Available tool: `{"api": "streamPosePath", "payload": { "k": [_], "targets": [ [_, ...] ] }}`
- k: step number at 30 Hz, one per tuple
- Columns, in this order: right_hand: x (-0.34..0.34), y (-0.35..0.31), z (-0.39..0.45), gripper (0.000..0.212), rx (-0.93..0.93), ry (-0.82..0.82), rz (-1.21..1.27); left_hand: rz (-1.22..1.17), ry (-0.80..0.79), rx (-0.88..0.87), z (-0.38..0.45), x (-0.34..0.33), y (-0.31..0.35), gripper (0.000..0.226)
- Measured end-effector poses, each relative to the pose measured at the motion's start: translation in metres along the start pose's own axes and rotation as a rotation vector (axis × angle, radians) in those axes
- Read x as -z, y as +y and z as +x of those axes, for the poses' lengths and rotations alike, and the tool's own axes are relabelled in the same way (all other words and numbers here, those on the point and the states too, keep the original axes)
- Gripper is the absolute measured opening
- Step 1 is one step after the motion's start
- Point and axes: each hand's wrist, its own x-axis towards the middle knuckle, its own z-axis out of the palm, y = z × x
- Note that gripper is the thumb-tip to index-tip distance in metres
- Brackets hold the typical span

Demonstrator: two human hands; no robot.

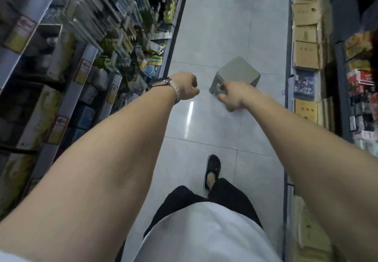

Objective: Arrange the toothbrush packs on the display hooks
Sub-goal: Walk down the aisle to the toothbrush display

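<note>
Toothbrush packs [114, 10] hang in blurred rows on display hooks on the left shelving. Both my arms stretch forward over the aisle floor. My left hand [185, 85], with a watch on the wrist, has its fingers curled and holds nothing. My right hand [233, 96] hangs in front of a grey stool with fingers loosely curled, also holding nothing. Neither hand touches the packs or hooks.
A grey plastic stool [238, 71] stands on the tiled aisle floor [214, 26]. Cardboard boxes [305, 36] line the right side beside another shelf of goods [362, 90]. Lower left shelves [51, 108] carry boxed products. My foot in a black shoe [212, 169] steps forward.
</note>
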Motion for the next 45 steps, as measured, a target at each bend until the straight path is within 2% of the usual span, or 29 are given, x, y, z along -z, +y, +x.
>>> {"api": "streamPosePath", "payload": {
  "k": [12,22,27,34,45],
  "targets": [
    [0.088,0.016,0.171,0.052,0.077,-0.035,-0.022,-0.081,0.014,0.066,0.148,0.078,-0.019,0.038],
    [0.162,-0.011,0.3,0.051,0.012,-0.065,-0.078,-0.097,-0.012,0.031,0.28,0.15,-0.086,0.037],
    [0.211,-0.033,0.362,0.051,0.004,-0.019,-0.045,-0.073,-0.009,0.022,0.34,0.196,-0.125,0.037],
    [0.25,-0.051,0.447,0.05,-0.012,-0.042,-0.024,-0.036,-0.019,0.012,0.422,0.245,-0.161,0.037],
    [0.311,-0.062,0.608,0.049,0.017,-0.172,0.005,-0.054,-0.05,0.072,0.558,0.31,-0.193,0.042]
  ]
}}
